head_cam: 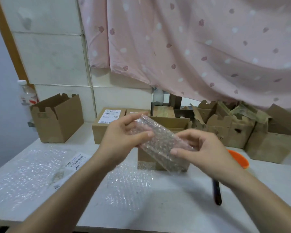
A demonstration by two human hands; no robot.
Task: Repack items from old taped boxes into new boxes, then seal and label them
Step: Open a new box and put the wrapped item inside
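Bubble-wrapped bundle [161, 142]: a long parcel in clear bubble wrap, held in the air above the table's middle and tilted, its far end toward 11 o'clock and its near end toward 5 o'clock. What is inside cannot be made out.
Left hand [123, 133]: clamped on the far end of the bundle, thumb laid across the near face, fingers curled behind it.
Right hand [203, 148]: closed on the near half of the bundle, thumb and curled fingers pinching the wrap.
Open carton [171, 122]: directly behind and below the bundle, flaps up; its front wall shows under the parcel.
Labelled box [99, 130]: shut, a white printed label on its lid, at 10 o'clock from the bundle, just beside the open carton.
Tall open carton [57, 118]: further out at 9 o'clock, upright, notched flaps raised.
Worn boxes [230, 130]: a cluster of torn, stained cartons at 2 to 3 o'clock, along the back of the table.
Bubble wrap sheets [23, 172]: one lies flat at 8 o'clock, another at 6 o'clock under the forearms.
Shipping label sheet [76, 163]: at 8 o'clock, between the two sheets, partly overlapping the left one.
Orange object [238, 158]: at 4 o'clock, half hidden by the right wrist.
Dark pen [217, 194]: at 5 o'clock on the white table [158, 212], partly under the right forearm.
Plastic bottle [26, 93]: at 10 o'clock, behind the tall open carton.
Pink curtain [191, 47]: hangs across 12 to 2 o'clock.
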